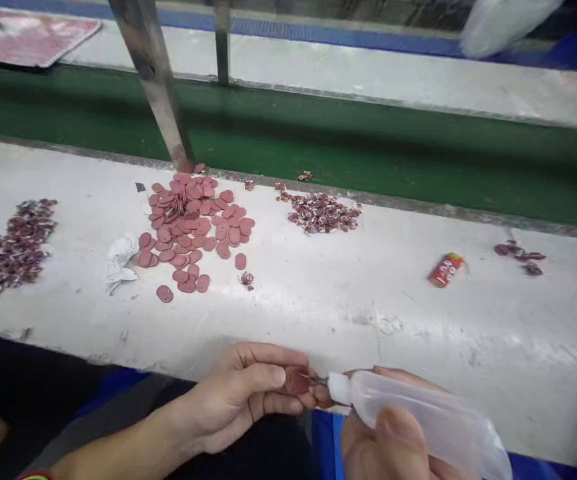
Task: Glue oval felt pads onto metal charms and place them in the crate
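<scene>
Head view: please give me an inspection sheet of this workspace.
surface: white, scuffed bench.
job's things: pile of reddish oval discs; heaps of small printed pieces on the bench.
clutter: white rag; red packet.
grips: left hand pinches one disc; right hand holds a squeeze bottle, its metal tip at the disc.
cables: nothing seen.
surroundings: green belt behind the bench; steel post; pink mat; white bag.
</scene>
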`<state>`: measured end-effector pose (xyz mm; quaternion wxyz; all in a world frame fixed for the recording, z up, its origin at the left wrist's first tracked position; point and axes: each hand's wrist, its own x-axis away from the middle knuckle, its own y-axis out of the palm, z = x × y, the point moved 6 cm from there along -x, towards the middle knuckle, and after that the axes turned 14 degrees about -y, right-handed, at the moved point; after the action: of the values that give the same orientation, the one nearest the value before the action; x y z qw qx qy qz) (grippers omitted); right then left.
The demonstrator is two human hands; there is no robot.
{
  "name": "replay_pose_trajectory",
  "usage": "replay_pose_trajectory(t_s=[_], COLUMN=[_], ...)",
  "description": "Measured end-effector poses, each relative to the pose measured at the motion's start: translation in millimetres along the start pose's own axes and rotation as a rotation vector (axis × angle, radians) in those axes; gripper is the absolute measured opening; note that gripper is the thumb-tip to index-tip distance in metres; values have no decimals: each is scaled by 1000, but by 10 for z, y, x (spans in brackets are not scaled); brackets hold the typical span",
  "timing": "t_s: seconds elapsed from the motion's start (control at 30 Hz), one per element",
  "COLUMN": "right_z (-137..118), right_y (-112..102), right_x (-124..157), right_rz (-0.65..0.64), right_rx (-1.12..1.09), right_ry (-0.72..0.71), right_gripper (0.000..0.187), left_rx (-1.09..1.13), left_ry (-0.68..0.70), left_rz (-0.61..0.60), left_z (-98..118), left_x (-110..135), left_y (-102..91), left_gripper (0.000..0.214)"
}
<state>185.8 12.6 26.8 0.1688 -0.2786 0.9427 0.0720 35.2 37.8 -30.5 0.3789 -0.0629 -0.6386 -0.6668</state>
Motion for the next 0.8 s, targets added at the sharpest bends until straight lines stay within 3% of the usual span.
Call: replay_pose_trajectory(t_s=[0.3, 0.53, 0.8], right_z=[-143, -117, -146], right_y=[34, 36, 55], right_x=[0, 10, 37], right_rz=[18, -15, 15], right_rx=[10, 28, 56], right_ry=[-271, -222, -266], right_gripper=[16, 12, 11], left_rx=[8, 3, 16], left_ry=[34, 18, 13], left_rz=[-40, -19, -14], left_z=[2, 2, 15], left_x=[-14, -22, -4], left_y=[-12, -10, -4], left_gripper=[27, 30, 28])
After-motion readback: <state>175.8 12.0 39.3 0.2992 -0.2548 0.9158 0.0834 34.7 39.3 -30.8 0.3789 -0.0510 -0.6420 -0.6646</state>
